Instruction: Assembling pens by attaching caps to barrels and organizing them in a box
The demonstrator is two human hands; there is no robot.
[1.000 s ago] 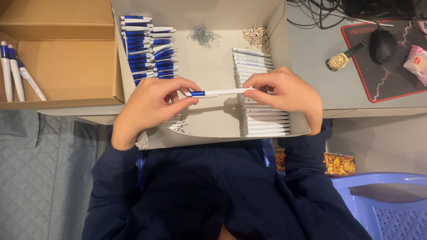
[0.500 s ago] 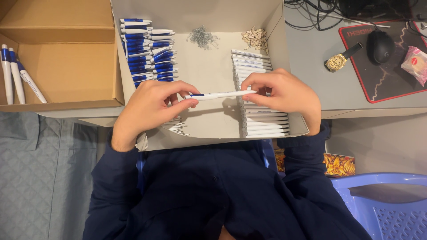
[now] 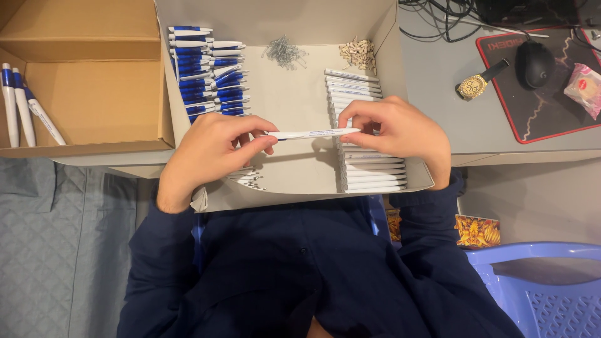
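— Two hands on one pen, from what I see. My left hand [image 3: 210, 150] curls in from the left, thumb and fingers pinched on the blue end of the pen [image 3: 313, 133]; my right hand [image 3: 397, 128] comes in from the right with the wrist bent, fingertips pinched on the white end.

— Where does the pen sit?

— I see it level between both hands, held in the air over the bare middle of the open cardboard box [image 3: 294, 103], touching nothing but fingers.

— And its look?

— Slim white barrel with small blue print along it, and a dark blue bit showing at the left fingers. I see a row of white barrels [image 3: 369, 169] stacked just under my right hand and a pile of blue pen parts [image 3: 203, 72] above my left. Both sleeves are dark navy.
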